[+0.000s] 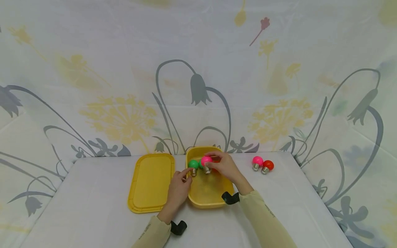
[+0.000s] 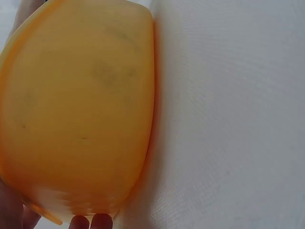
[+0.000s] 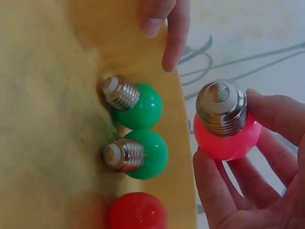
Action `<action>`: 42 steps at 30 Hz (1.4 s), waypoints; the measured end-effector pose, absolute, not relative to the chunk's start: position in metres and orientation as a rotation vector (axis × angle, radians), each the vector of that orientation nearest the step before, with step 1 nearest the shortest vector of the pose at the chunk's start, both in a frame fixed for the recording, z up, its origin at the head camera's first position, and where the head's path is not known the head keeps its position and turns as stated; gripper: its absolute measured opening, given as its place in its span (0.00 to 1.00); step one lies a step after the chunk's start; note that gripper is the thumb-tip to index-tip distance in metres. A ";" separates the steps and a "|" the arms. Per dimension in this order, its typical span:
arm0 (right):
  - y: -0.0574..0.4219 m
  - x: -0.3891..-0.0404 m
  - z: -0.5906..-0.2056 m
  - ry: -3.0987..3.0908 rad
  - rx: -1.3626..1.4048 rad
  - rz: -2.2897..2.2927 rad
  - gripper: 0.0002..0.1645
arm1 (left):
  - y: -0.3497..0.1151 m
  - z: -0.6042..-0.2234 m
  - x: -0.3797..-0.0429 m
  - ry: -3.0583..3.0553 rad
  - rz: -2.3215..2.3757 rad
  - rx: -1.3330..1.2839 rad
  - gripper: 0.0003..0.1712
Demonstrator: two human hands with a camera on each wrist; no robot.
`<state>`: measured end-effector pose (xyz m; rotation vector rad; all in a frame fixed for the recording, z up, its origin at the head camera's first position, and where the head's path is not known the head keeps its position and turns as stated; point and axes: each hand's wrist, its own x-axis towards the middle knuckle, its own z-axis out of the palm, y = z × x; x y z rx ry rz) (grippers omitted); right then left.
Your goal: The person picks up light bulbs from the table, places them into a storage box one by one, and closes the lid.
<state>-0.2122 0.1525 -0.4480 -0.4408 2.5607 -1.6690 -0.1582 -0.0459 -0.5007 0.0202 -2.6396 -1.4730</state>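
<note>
Holding a pink bulb (image 1: 206,160), the right hand (image 1: 224,167) is above the yellow bin (image 1: 207,203). Its fingers are bent around the round part, with the thumb near the metal cap, and they are open only as wide as the bulb. The left hand (image 1: 179,187) is at the left wall of the bin, with one finger reaching over the rim; its fingers are partly spread, and I cannot tell whether they grip the wall. Inside the bin, along the far wall, one green bulb (image 3: 143,109) lies just beside another green bulb (image 3: 151,155), and next to them is a red bulb (image 3: 138,212). On the white tabletop (image 1: 102,193), a yellow lid (image 1: 152,182) lies flat to the left of the bin. Well apart to the right, a second pink bulb (image 1: 257,161) lies close beside a second red bulb (image 1: 268,165).
</note>
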 end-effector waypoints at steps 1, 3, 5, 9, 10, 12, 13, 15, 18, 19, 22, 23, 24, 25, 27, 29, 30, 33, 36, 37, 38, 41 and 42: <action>0.152 -0.213 -0.449 2.552 -0.439 -1.672 0.20 | -0.046 -0.501 -0.158 -2.638 -1.471 0.015 0.18; 0.152 -0.214 -0.451 2.539 -0.431 -1.678 0.20 | -0.045 -0.501 -0.158 -2.631 -1.470 0.008 0.19; 0.152 -0.216 -0.453 2.535 -0.424 -1.672 0.20 | -0.045 -0.502 -0.158 -2.624 -1.468 -0.001 0.19; 0.150 -0.219 -0.454 2.531 -0.394 -1.650 0.19 | -0.045 -0.502 -0.158 -2.614 -1.462 -0.013 0.18; 0.150 -0.220 -0.454 2.530 -0.385 -1.644 0.19 | -0.045 -0.501 -0.158 -2.616 -1.461 -0.013 0.18; 0.149 -0.221 -0.454 2.523 -0.368 -1.641 0.19 | -0.046 -0.501 -0.158 -2.618 -1.461 -0.014 0.18; 0.149 -0.222 -0.456 2.519 -0.365 -1.644 0.19 | -0.046 -0.501 -0.158 -2.619 -1.463 -0.016 0.18; 0.148 -0.224 -0.458 2.501 -0.367 -1.653 0.20 | -0.046 -0.501 -0.158 -2.621 -1.463 -0.015 0.18; 0.146 -0.227 -0.462 2.470 -0.370 -1.675 0.20 | -0.046 -0.502 -0.158 -2.625 -1.455 -0.013 0.18; 0.146 -0.227 -0.463 2.457 -0.375 -1.682 0.20 | -0.046 -0.502 -0.158 -2.628 -1.452 -0.008 0.18; 0.144 -0.229 -0.468 2.405 -0.406 -1.713 0.21 | -0.046 -0.503 -0.158 -2.631 -1.447 -0.008 0.18; 0.143 -0.229 -0.470 2.382 -0.423 -1.722 0.21 | -0.046 -0.503 -0.157 -2.635 -1.448 -0.003 0.19; 0.143 -0.230 -0.472 2.360 -0.442 -1.731 0.21 | -0.046 -0.503 -0.157 -2.641 -1.449 0.006 0.18; 0.142 -0.231 -0.474 2.336 -0.458 -1.738 0.21 | -0.046 -0.502 -0.157 -2.644 -1.447 0.007 0.18; 0.142 -0.232 -0.477 2.302 -0.493 -1.741 0.21 | -0.046 -0.502 -0.157 -2.646 -1.444 -0.002 0.18; 0.141 -0.233 -0.479 2.277 -0.520 -1.732 0.20 | -0.045 -0.501 -0.157 -2.652 -1.449 0.011 0.18; 0.142 -0.233 -0.479 2.267 -0.531 -1.728 0.21 | -0.045 -0.501 -0.157 -2.652 -1.448 0.012 0.18; 0.142 -0.232 -0.478 2.246 -0.552 -1.714 0.21 | -0.046 -0.500 -0.157 -2.649 -1.448 0.012 0.19; 0.140 -0.232 -0.477 2.229 -0.589 -1.703 0.21 | -0.048 -0.500 -0.158 -2.648 -1.450 0.022 0.19; 0.141 -0.232 -0.477 2.229 -0.598 -1.697 0.21 | -0.048 -0.500 -0.158 -2.646 -1.451 0.014 0.19; 0.142 -0.232 -0.477 2.232 -0.615 -1.685 0.21 | -0.048 -0.500 -0.158 -2.649 -1.453 0.017 0.19; 0.144 -0.233 -0.479 2.227 -0.667 -1.628 0.20 | -0.048 -0.499 -0.158 -2.659 -1.453 0.020 0.19; 0.144 -0.233 -0.480 2.220 -0.673 -1.611 0.20 | -0.047 -0.499 -0.158 -2.663 -1.450 0.015 0.19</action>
